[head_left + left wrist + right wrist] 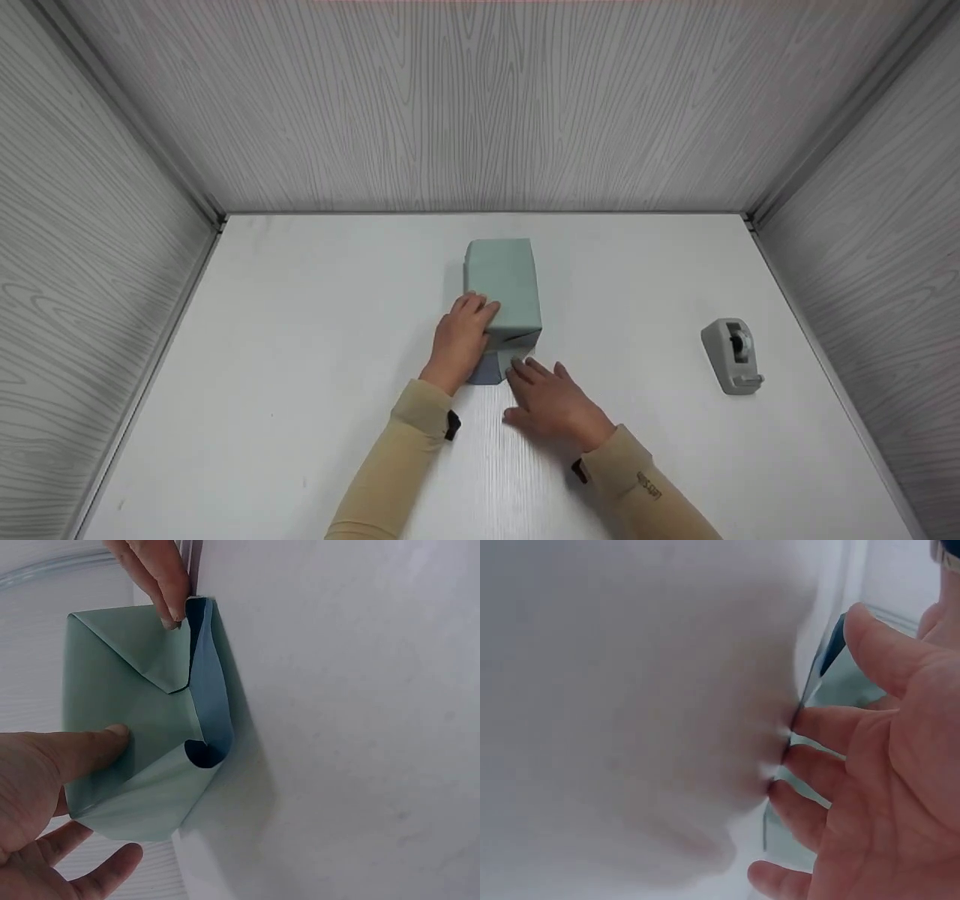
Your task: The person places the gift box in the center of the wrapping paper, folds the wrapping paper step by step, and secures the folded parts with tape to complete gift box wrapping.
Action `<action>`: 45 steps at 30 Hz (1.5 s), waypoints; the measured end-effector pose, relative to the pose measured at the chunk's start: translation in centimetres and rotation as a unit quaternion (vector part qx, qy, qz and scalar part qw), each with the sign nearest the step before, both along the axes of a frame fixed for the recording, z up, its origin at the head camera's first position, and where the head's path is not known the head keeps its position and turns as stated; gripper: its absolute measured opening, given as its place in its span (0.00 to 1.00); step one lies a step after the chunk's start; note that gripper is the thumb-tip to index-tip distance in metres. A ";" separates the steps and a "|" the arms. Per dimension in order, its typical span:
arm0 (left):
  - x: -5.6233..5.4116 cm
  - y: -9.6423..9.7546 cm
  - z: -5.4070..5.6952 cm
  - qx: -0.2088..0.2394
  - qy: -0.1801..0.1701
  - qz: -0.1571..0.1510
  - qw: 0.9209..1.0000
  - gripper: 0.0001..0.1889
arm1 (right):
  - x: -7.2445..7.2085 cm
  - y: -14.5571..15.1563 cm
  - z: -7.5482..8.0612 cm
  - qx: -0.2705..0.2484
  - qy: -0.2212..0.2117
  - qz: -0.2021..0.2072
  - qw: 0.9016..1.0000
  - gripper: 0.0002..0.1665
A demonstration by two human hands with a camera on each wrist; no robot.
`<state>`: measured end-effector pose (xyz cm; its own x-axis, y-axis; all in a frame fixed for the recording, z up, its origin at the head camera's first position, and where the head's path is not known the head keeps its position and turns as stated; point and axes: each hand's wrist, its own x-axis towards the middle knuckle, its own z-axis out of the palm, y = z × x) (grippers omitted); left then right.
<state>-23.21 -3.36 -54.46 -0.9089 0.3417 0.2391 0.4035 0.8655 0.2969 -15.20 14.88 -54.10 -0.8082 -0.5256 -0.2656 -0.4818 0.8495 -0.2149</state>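
Note:
A box wrapped in light green paper (504, 277) lies on the white table, its near end partly folded. My left hand (459, 341) holds the box at its near left corner. In the left wrist view, the thumb (97, 751) presses the folded end face. A loose end flap (211, 701) spreads outward at the table, showing its blue inner side and curled corners. Beside that flap is my right hand (555, 409), palm down with fingers spread. Its fingertips (780, 791) touch the flap's right edge, close to the tabletop.
A grey tape dispenser (731, 356) stands on the right part of the table (300, 337). Wood-grain panels (480, 105) enclose the table at the back and on both sides.

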 end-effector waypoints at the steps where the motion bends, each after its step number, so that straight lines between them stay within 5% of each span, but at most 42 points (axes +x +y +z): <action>1: 0.0 0.0 0.0 -0.002 0.000 0.000 1.000 0.27 | 0.2 -0.1 0.1 0.000 0.000 0.006 1.000 0.43; 10: -0.1 0.0 0.0 0.001 0.006 -0.006 1.000 0.27 | 1.3 -1.0 0.5 -0.018 -0.039 0.064 0.997 0.36; 16: 0.0 -0.1 0.0 0.002 0.007 -0.004 1.000 0.28 | 0.2 0.2 1.4 -0.128 -0.103 0.052 0.985 0.37; 24: -0.1 0.0 0.1 0.005 -0.006 0.005 1.000 0.27 | -1.5 1.2 1.0 -0.080 0.014 -0.015 0.997 0.34; 34: 0.0 0.0 0.3 0.007 -0.015 0.000 1.000 0.28 | -1.6 0.4 0.0 -0.019 0.019 -0.044 0.999 0.38; 45: 0.0 -0.1 0.3 0.002 -0.023 0.001 1.000 0.27 | 1.1 -1.2 -0.2 -0.014 0.069 0.034 0.997 0.34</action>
